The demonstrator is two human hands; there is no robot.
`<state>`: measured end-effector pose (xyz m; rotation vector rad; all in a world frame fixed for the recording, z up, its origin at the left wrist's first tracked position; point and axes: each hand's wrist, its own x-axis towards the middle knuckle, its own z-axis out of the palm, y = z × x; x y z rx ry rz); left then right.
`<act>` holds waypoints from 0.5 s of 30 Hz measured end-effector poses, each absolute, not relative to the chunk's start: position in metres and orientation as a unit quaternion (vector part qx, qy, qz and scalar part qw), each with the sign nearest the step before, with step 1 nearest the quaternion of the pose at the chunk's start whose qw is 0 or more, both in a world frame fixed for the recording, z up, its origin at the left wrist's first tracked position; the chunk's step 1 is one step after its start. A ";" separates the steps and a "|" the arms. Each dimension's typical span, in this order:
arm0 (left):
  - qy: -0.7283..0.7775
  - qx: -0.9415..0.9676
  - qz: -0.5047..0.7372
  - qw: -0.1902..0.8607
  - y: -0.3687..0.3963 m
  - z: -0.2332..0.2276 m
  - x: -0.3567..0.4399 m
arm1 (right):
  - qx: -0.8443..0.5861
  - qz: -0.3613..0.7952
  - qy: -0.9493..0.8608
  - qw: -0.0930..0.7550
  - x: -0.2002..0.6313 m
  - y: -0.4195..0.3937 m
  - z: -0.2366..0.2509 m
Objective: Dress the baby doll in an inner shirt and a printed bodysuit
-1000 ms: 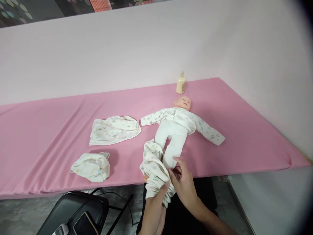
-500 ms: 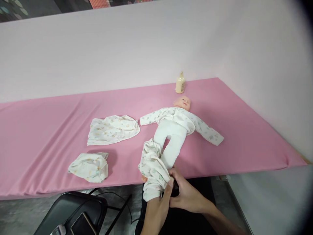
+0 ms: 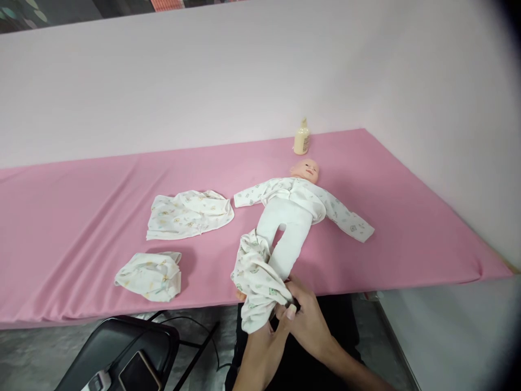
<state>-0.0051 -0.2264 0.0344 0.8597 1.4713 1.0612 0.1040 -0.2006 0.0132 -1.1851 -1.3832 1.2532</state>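
A baby doll lies on its back with its head away from me, in a patterned long-sleeved top and plain white leg coverings. Patterned baby trousers are bunched around its lower leg on the left and hang over the table's front edge. My left hand is closed on them, its fingers inside the cloth and its thumb outside. At the end of the doll's other leg, my right hand curls closed next to my left thumb. The doll's foot there is hidden behind my fingers and the cloth.
A pink-covered table runs along the wall. On it are a spread patterned garment, a folded patterned cloth and a cream pump bottle. Below the front edge stands a black chair with a phone on it.
My right hand has moved up and closed in beside my left thumb. The trousers' bunched opening has shifted slightly right, towards the end of the doll's other leg. The doll lies as before.
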 end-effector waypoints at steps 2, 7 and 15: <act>0.627 0.374 0.459 0.505 -0.231 0.031 -0.001 | -0.508 0.518 -0.524 0.446 0.104 -0.198 0.011; 0.633 0.528 0.387 0.414 -0.240 0.003 -0.003 | -0.608 0.481 -0.483 0.408 0.101 -0.194 0.004; 0.611 0.604 0.483 0.171 -0.239 -0.021 -0.020 | -0.617 0.457 -0.484 0.419 0.101 -0.192 0.004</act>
